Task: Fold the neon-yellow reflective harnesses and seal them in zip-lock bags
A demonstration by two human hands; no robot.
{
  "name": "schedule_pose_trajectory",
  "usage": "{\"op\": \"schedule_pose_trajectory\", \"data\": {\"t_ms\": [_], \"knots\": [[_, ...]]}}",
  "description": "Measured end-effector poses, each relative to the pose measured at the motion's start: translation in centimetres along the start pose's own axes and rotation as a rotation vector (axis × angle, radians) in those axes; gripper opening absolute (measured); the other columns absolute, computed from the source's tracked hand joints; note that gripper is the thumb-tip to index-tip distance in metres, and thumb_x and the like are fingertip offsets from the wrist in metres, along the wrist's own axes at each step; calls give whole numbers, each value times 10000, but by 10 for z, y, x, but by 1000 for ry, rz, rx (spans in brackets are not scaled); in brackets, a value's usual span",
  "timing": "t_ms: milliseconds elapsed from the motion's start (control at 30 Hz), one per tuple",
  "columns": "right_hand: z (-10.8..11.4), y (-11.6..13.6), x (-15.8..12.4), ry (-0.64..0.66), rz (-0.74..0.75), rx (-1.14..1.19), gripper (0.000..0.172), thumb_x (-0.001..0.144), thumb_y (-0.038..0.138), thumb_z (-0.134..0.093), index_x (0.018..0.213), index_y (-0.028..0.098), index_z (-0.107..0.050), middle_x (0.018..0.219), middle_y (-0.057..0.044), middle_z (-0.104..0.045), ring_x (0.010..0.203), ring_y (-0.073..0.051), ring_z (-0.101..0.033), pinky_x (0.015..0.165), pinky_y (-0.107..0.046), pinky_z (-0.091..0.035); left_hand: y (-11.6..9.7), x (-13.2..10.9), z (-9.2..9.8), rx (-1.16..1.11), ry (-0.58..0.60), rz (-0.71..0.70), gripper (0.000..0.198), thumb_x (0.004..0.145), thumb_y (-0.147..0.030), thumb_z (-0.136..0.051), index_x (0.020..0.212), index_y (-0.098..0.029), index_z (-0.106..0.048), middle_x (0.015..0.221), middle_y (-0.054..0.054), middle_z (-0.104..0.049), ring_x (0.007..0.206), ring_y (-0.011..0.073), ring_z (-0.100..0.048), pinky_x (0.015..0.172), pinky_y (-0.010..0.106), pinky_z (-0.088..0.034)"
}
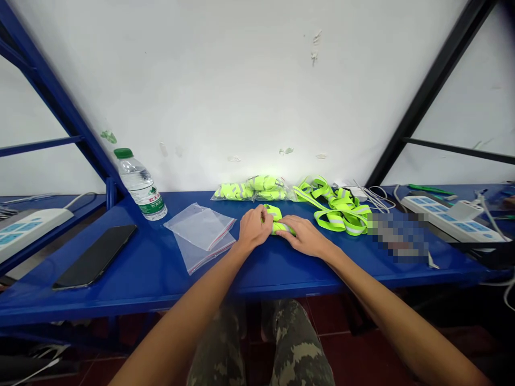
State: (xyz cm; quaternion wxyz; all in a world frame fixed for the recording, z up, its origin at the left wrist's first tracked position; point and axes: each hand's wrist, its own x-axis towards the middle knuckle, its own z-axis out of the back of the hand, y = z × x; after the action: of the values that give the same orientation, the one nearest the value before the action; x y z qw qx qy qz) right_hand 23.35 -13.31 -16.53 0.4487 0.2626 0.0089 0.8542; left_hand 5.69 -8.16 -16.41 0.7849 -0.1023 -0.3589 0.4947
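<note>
Between my two hands lies a folded neon-yellow reflective strap (274,212) with a silvery stripe, low on the blue table. My left hand (256,226) is closed round its left end, the fingers curled. My right hand (304,235) grips the right end, thumb at the near side. Parts of the strap are hidden under the fingers. To the right of it sits a loose heap of similar reflective straps (341,206). Behind my hands, clear bags packed with yellow straps (253,187) lie against the wall. Flat zip bags (201,228) overlap left of my left hand.
A water bottle (141,185) with a green cap stands at the back left, and a black phone (96,256) lies near the left front. Power strips (450,217) and white cables (378,199) are at the right. A pixelated patch covers something on the table's right.
</note>
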Motion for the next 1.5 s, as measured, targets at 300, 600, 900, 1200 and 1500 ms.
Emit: {"op": "schedule_pose_trajectory", "data": {"t_ms": [300, 600, 900, 1200, 1500], "knots": [[-3, -3, 22, 22, -109, -100, 373, 1008, 415, -355, 1017, 169, -635, 1033, -103, -700, 967, -220, -638, 806, -289, -404, -2, 20, -1, 120, 39, 213, 306, 897, -331, -401, 725, -219, -627, 817, 74, -713, 806, 221, -641, 682, 290, -370], [0, -14, 48, 115, -253, -118, 545, 958, 619, -315, 870, 190, -640, 846, -98, -698, 795, -212, -636, 642, -269, -304, 5, 40, -3, 122, 80, 237, 356, 908, -241, -324, 796, -220, -662, 1019, 113, -718, 998, 280, -640, 789, 334, -418], [-3, -39, 71, 148, -255, 68, 618, 928, 665, -336, 635, 180, -584, 613, -30, -575, 590, -154, -492, 577, -266, -274, 8, 57, -12, 28, 57, 359, 287, 867, -279, -379, 794, -224, -650, 1010, 137, -713, 1022, 330, -633, 801, 374, -445], [-7, -50, 82, 209, -234, 95, 610, 934, 650, -329, 617, 185, -563, 580, -17, -539, 573, -151, -485, 558, -265, -315, 14, 63, -20, -11, 48, 409, 298, 871, -334, -408, 929, -221, -678, 1087, 160, -698, 1056, 358, -617, 829, 411, -445], [-16, -56, 85, 163, -247, 56, 502, 959, 585, -360, 1013, 149, -603, 985, -109, -676, 876, -212, -614, 748, -287, -421, 18, 66, -23, -48, 54, 369, 297, 868, -290, -405, 945, -223, -684, 1131, 128, -696, 1105, 329, -605, 884, 390, -437]]}}
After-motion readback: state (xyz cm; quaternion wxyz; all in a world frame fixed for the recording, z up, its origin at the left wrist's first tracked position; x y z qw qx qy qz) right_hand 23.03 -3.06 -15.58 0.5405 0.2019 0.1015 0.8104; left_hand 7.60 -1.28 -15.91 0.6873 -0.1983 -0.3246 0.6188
